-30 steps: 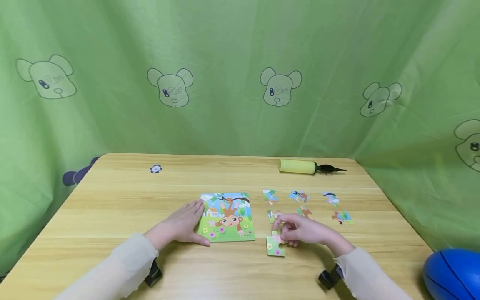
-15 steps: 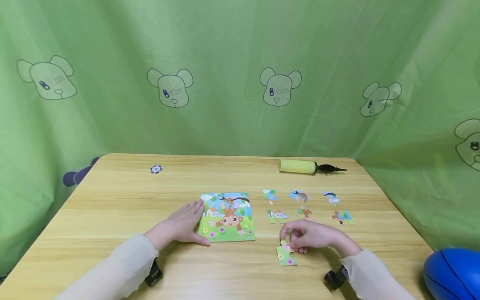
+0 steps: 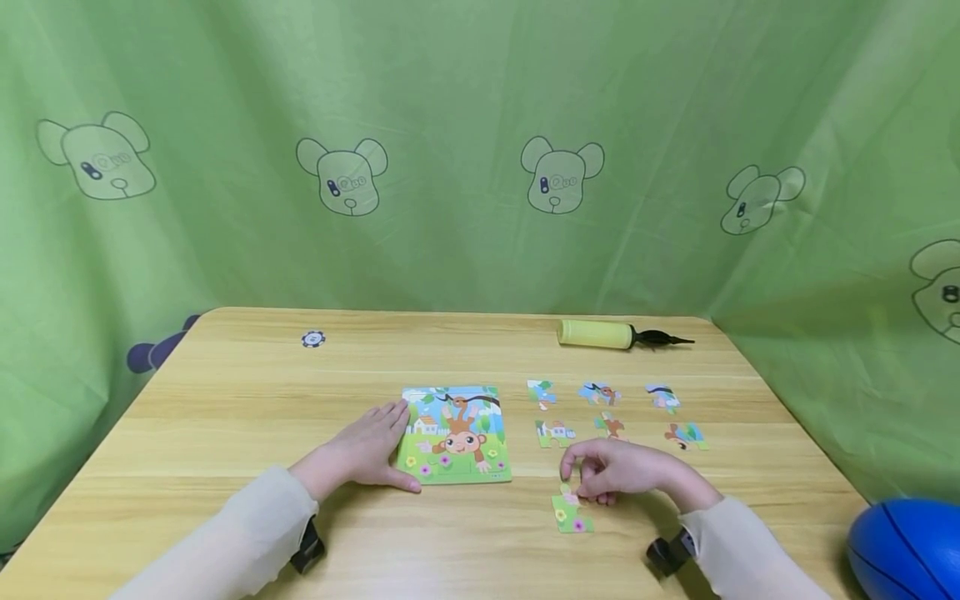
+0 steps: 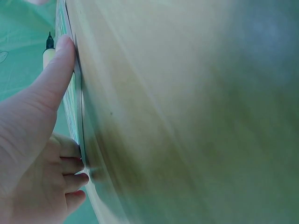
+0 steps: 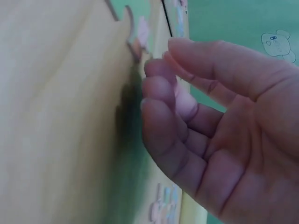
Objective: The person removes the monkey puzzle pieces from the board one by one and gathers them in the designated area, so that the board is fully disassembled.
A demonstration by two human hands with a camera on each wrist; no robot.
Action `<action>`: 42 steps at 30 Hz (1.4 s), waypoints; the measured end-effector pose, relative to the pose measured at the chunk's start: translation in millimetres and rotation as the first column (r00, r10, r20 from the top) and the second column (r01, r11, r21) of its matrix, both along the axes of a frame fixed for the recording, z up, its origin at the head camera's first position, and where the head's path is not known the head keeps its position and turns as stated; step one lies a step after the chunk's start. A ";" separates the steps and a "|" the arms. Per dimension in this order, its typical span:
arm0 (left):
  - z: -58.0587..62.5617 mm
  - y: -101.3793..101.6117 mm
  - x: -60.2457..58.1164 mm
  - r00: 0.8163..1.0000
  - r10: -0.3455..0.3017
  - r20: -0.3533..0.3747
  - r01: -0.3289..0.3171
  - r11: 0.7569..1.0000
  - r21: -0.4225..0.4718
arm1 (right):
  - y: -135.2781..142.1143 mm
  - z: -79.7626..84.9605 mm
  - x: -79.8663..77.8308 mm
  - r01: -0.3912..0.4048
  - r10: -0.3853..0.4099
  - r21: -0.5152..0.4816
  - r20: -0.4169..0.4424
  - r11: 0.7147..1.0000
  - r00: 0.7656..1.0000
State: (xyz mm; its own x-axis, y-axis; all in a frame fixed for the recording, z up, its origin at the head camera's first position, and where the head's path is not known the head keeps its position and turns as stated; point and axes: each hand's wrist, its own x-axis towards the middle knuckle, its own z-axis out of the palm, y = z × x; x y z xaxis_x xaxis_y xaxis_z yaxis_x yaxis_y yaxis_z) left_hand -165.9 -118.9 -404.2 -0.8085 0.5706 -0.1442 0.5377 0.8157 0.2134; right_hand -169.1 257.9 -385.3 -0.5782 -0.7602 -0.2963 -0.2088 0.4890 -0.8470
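In the head view, my left hand point(image 3: 369, 446) rests along the left edge of a square puzzle board point(image 3: 453, 433) with a monkey picture. Its fingers lie extended on the edge, and the thumb lies at the near left corner. To the right, a green puzzle piece point(image 3: 572, 513) with flowers lies flat on the wood. My right hand point(image 3: 622, 468) hovers over the piece's far end, fingers loosely curled. In the right wrist view, a small gap shows between the thumb and the piece point(image 5: 142, 21); the index finger is mostly hidden.
Beyond the right hand, several more puzzle pieces point(image 3: 555, 431) lie in two rows. A yellow hand pump point(image 3: 596, 334) with a black nozzle lies at the back, a round blue-and-white chip point(image 3: 312, 339) at the far left. A blue ball point(image 3: 905, 548) sits at the right edge.
The right hand has brought the flower piece right and toward the near edge, then let it go; it now lies flat. The left hand and board have stayed still.
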 end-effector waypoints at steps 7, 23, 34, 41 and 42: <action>0.2 0.2 -0.2 1.000 0.000 0.002 0.000 1.000 -0.001 | -15.5 10.6 -7.8 -0.034 0.035 0.013 -0.117 0.999 0.993; 0.4 0.9 -0.4 1.000 0.007 0.003 -0.007 1.000 -0.003 | -100.0 5.1 -23.2 0.028 -0.015 0.034 -0.344 0.999 0.939; -0.7 0.2 -1.2 1.000 0.007 0.006 -0.007 1.000 0.002 | -128.3 -6.8 -33.4 0.002 0.031 0.087 -0.382 0.996 0.924; -1.4 0.3 -1.8 1.000 0.009 0.007 -0.009 1.000 -0.003 | -135.2 -7.2 -31.5 0.015 0.039 0.132 -0.401 0.991 0.915; -1.5 0.4 -1.8 1.000 0.010 0.008 -0.010 1.000 -0.004 | -135.9 -7.6 -31.4 0.015 0.043 0.139 -0.408 0.990 0.912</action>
State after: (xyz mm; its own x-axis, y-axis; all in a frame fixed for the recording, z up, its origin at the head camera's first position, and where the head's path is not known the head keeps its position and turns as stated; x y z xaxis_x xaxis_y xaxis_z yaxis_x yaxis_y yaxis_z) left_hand -167.8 -118.6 -405.7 -0.8131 0.5617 -0.1529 0.5275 0.8220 0.2146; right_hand -200.4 122.0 -392.9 -0.6601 -0.7386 -0.1369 -0.5304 0.5874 -0.6113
